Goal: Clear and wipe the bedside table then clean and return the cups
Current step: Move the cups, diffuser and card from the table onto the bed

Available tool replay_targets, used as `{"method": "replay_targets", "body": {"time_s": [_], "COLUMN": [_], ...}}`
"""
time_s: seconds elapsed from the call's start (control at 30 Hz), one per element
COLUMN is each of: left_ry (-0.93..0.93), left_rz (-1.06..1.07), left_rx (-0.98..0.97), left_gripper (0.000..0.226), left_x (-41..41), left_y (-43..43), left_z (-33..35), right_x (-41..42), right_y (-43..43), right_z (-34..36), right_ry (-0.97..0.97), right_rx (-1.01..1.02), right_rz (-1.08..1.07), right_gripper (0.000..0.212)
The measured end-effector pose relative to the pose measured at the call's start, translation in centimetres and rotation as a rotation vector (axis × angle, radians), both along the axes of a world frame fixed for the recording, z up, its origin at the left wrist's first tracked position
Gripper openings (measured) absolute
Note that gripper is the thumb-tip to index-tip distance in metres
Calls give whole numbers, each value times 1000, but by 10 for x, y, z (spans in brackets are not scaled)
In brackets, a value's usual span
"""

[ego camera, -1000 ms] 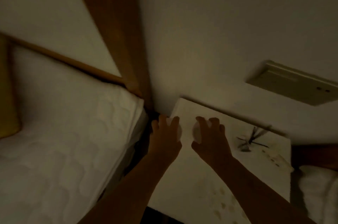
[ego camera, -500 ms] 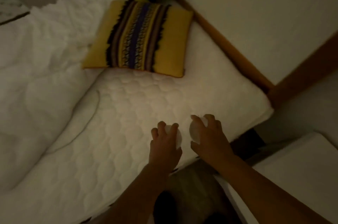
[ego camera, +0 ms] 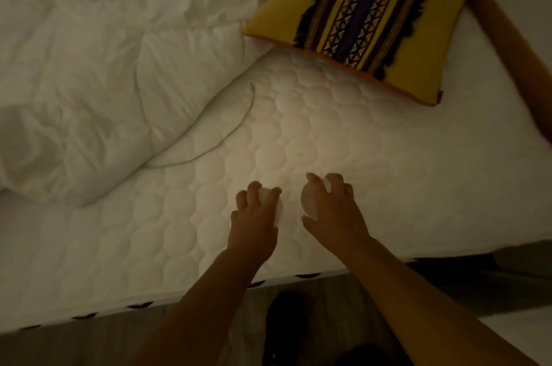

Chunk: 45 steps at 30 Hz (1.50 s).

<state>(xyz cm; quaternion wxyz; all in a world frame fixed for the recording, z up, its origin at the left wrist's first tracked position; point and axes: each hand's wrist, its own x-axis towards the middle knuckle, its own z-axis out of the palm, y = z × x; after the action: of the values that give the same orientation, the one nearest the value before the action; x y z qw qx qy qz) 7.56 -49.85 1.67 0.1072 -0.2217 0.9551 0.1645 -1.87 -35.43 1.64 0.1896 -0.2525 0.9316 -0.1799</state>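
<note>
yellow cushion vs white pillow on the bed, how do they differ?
The yellow cushion is square, flat and patterned with dark stripes; the white pillow is plain, puffy and creased. The yellow cushion sits at the far right by the wooden frame; the white pillow lies left. Both rest on the quilted mattress.

Dim warm light. White quilted mattress (ego camera: 343, 132) fills centre; rumpled duvet (ego camera: 89, 73) at 10 o'clock, yellow striped cushion (ego camera: 364, 13) at 1 o'clock, wooden bed frame (ego camera: 507, 46) at 2, grey floor (ego camera: 98, 338) at 7.

Two white cups, left cup (ego camera: 270, 201) and right cup (ego camera: 310, 201), side by side, apart, over the mattress.
</note>
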Motion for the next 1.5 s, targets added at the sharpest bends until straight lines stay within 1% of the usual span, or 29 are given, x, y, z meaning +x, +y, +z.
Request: {"method": "replay_targets", "body": {"time_s": [0.07,0.13,0.3,0.43,0.6,0.7,0.83,0.93,1.03,1.1,1.23,1.37,1.43,1.5], "left_ry": [-16,3,5,17,28,29,46,10,-52,-104,-227,-165,-139,-121], "left_rz": [1,2,23,56,4,-90,-239,-353,-482,-568,-760,-948,-1034,-1129], "left_rx": [32,40,49,5,45,84,139,167,193,219,269,274,296,317], "left_gripper": [78,79,83,81,62,46,33,28,27,26,42,43,47,50], "left_x": [4,6,7,1,-19,-39,-68,-82,-91,-95,-96,-82,-71,-60], "left_y": [-5,-7,-4,4,24,52,111,166,225,270,360,446,488,528], "left_z": [-8,-14,-10,10,34,42,49,51,49,47,43,35,29,21], "right_x": [3,4,2,5,-2,-9,-7,4,22,40,93,156,185,212], "right_y": [-3,-1,7,17,44,81,154,216,282,330,419,494,527,557], "right_z": [-10,-17,-20,-10,3,11,22,31,41,46,52,50,45,38], "right_ry": [25,33,-30,-43,-56,-108,-204,-265,-284,-291,-285,-288,-290,-301], "right_rx": [67,80,-36,-77,-70,-73,-124,-169,-180,-145,-119,-172,-266,-352], "right_rz": [47,53,2,-25,-22,-88,-323,-511,-642,-740,-956,-1247,-1435,-1576], "right_gripper": [87,90,111,117,107,90,59,45,39,38,33,23,15,12]}}
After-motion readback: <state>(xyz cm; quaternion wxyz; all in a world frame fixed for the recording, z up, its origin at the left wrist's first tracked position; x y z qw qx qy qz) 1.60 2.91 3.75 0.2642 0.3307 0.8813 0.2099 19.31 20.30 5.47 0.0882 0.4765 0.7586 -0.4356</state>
